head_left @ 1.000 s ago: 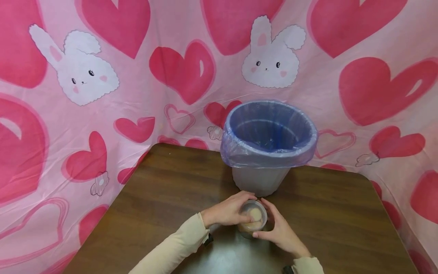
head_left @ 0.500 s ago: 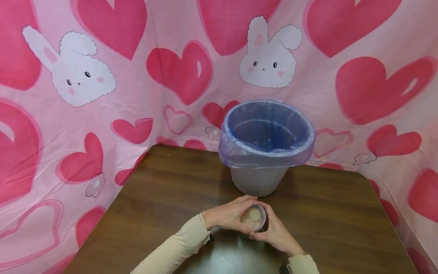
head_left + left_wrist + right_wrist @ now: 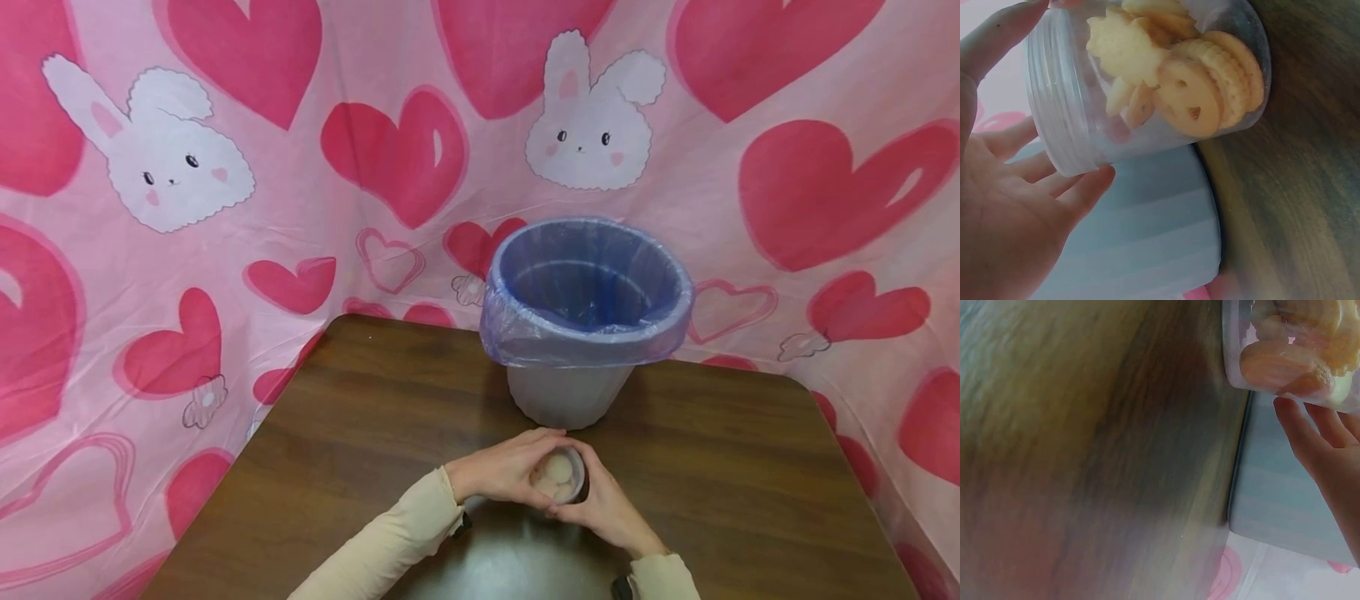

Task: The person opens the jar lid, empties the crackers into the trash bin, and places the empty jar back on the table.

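Note:
A clear round plastic jar (image 3: 557, 475) of cookies stands near the front of the table, between both hands. Several pale cookies (image 3: 1188, 94), one with a cut-out face, show through its wall in the left wrist view. My left hand (image 3: 506, 471) holds the jar from the left, fingers and thumb curved round its ridged upper band (image 3: 1063, 94). From the other side my right hand (image 3: 609, 504) grips the jar, and its fingertips press the wall in the right wrist view. In the head view the thumbs meet at the near side.
Just behind the jar stands a pale waste bin (image 3: 566, 396) with a blue plastic liner (image 3: 502, 333) folded over its rim. The wooden table (image 3: 360, 400) ends at a pink cloth backdrop (image 3: 450, 50) with hearts and rabbits.
A second ago my left thumb lay over the jar's top and my right hand was spread wider. Both hands have since drawn in round the jar, which looks more upright.

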`<act>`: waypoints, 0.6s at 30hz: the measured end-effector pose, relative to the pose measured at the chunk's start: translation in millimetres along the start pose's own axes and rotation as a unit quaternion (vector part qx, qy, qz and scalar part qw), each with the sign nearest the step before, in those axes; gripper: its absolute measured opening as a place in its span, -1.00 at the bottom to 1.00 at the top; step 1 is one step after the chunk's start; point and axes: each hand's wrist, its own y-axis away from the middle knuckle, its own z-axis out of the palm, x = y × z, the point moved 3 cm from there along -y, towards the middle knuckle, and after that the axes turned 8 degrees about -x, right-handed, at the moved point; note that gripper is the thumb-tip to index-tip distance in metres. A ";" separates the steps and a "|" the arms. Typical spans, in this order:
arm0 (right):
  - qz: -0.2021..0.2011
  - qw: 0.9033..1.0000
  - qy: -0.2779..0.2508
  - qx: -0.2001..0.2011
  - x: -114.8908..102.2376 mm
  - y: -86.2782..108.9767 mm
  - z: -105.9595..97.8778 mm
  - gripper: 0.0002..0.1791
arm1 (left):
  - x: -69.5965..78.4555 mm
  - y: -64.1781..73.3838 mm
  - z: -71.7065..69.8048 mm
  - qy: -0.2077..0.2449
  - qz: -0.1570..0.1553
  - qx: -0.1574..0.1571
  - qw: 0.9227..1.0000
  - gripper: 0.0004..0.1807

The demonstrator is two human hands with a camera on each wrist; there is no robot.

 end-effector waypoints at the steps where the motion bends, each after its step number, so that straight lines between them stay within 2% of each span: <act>1: 0.003 1.000 -0.001 -0.001 0.5 -0.5 0.1 0.01 | -0.5 0.3 0.3 -0.001 -0.002 0.002 1.000 -0.06; 10: -0.010 1.000 0.000 -0.004 1.6 -1.7 -0.4 -0.03 | -3.5 2.1 2.9 0.006 -0.023 0.005 1.000 -0.09; 18: -0.008 1.000 0.017 0.004 2.7 -2.2 0.9 -0.04 | -4.1 2.8 4.2 0.013 -0.020 0.016 1.000 -0.13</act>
